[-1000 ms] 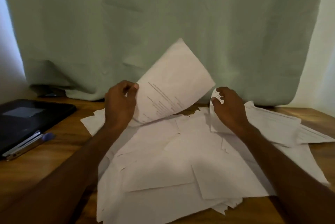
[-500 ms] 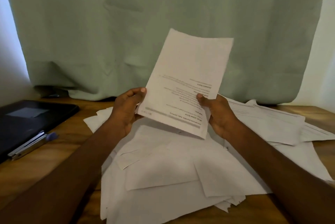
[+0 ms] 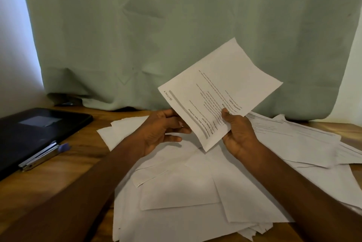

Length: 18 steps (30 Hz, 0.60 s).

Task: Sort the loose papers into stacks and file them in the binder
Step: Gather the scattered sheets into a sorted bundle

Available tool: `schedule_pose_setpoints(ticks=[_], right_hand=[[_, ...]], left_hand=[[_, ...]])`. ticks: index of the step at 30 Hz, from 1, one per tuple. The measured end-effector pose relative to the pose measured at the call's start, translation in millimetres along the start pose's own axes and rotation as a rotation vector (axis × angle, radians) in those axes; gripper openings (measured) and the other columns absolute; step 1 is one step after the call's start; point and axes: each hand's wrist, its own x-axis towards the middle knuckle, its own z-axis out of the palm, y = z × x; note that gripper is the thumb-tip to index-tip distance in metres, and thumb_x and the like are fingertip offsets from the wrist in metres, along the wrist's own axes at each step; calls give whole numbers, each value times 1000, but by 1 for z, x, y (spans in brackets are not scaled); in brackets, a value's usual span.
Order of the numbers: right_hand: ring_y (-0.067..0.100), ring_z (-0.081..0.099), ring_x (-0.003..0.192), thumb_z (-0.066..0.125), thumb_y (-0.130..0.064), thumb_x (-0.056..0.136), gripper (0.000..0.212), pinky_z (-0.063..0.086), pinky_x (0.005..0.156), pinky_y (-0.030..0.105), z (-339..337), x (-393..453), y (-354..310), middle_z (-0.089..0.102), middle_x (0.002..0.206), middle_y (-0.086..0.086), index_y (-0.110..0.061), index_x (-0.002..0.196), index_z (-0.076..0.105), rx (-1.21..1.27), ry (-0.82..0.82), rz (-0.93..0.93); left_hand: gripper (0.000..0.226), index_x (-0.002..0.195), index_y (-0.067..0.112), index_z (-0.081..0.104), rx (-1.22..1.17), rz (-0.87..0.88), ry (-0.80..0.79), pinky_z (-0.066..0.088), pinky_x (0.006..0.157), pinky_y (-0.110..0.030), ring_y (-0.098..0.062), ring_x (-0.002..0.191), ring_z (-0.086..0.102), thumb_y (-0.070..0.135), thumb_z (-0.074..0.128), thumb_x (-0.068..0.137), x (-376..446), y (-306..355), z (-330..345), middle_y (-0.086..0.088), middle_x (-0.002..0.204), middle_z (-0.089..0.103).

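White sheet (image 3: 225,89): printed page held up above the desk, tilted, its text upside down to the camera; a handwritten "SECTION 4" sits near its left corner; a grey bar runs along the near-left edge
Right hand (image 3: 238,134): its grip pinches the sheet's lower edge, thumb on the printed face, fingers behind the page
Left hand (image 3: 158,130): fingers loosely curled at the sheet's left edge; fingertips touch or nearly touch the paper, I cannot tell which; the grip holds nothing firmly that can be seen
Loose papers (image 3: 195,202): a wide untidy heap of white sheets lying on the desk under both forearms, overlapping at many angles; most show blank faces; further printed sheets (image 3: 293,136) fan out to the right, partly under the right wrist
Binder (image 3: 35,134): black, closed, flat on the desk at the left, well apart from the held sheet; a grey label patch on its cover
Pen (image 3: 43,155): silvery body with a blue end, lying beside the binder's near edge, partly on it
Desk (image 3: 82,155): brown wood, bearing the papers, binder and pen
Curtain (image 3: 176,26): pale green cloth hanging behind the desk, its hem reaching the desk's far edge
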Motion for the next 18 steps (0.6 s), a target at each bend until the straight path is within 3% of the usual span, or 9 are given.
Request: schedule_pose_setpoints(ticks=[2, 5, 7, 10, 12, 14, 16, 18], right_hand=[[26, 73, 99, 66, 0, 94, 39, 64, 73, 43, -2, 1, -2, 73, 121, 10, -11, 132, 64, 2, 24, -20], [27, 73, 101, 64, 1, 95, 41, 63, 76, 45, -3, 0, -1, 73, 122, 11, -11, 134, 63, -10, 25, -23], [26, 74, 100, 65, 1, 94, 40, 63, 79, 46, -2, -3, 1, 75, 119, 9, -13, 132, 65, -34, -11, -24], [23, 75, 101, 70, -3, 93, 38, 64, 80, 42, 2, -7, 0, 75, 118, 7, -14, 129, 65, -122, -77, -70], [23, 73, 101, 78, -14, 89, 46, 63, 80, 38, 2, -10, -3, 72, 123, 8, -13, 130, 57, -422, 14, -202], [25, 63, 115, 86, -28, 82, 79, 54, 94, 41, -5, -7, -8, 58, 140, 9, -14, 143, 38, -892, 199, -410], [32, 50, 132, 87, -39, 79, 103, 45, 103, 47, -9, -5, -16, 40, 154, 10, -16, 155, 22, -1193, 275, -597], [35, 44, 138, 83, -53, 77, 104, 46, 104, 55, -12, 0, -27, 34, 157, 10, -18, 155, 24, -1364, 300, -753]], left_hand=[[40, 127, 17, 68, 13, -13, -78, 57, 89, -44, -27, 111, 71, -4, 56, 95, -1, 0, 0, -7, 120, 74], [34, 131, 19, 66, 17, -4, -165, 57, 91, -46, -25, 115, 70, 16, 66, 97, -3, -1, 7, -5, 124, 73], [35, 129, 17, 67, -4, 19, -92, 59, 89, -45, -25, 111, 71, 26, 68, 96, -3, -4, 13, -5, 120, 75], [28, 126, 12, 67, -48, 73, 154, 63, 77, -40, -29, 101, 74, 19, 67, 98, 3, -6, 13, -8, 111, 77], [23, 124, 14, 68, 66, 156, 307, 62, 66, -33, -22, 91, 75, 15, 63, 101, 6, -6, 6, -7, 108, 77], [18, 118, 21, 68, 156, 239, 346, 58, 57, -28, -12, 85, 75, 16, 60, 103, 6, -4, -1, 1, 102, 79], [17, 118, 22, 67, 71, 220, 288, 62, 66, -35, -16, 91, 76, 18, 58, 104, 6, -1, -6, 3, 103, 79], [22, 123, 19, 67, -118, 110, 190, 61, 83, -42, -24, 100, 75, 19, 58, 103, 6, 2, -10, -4, 112, 77]])
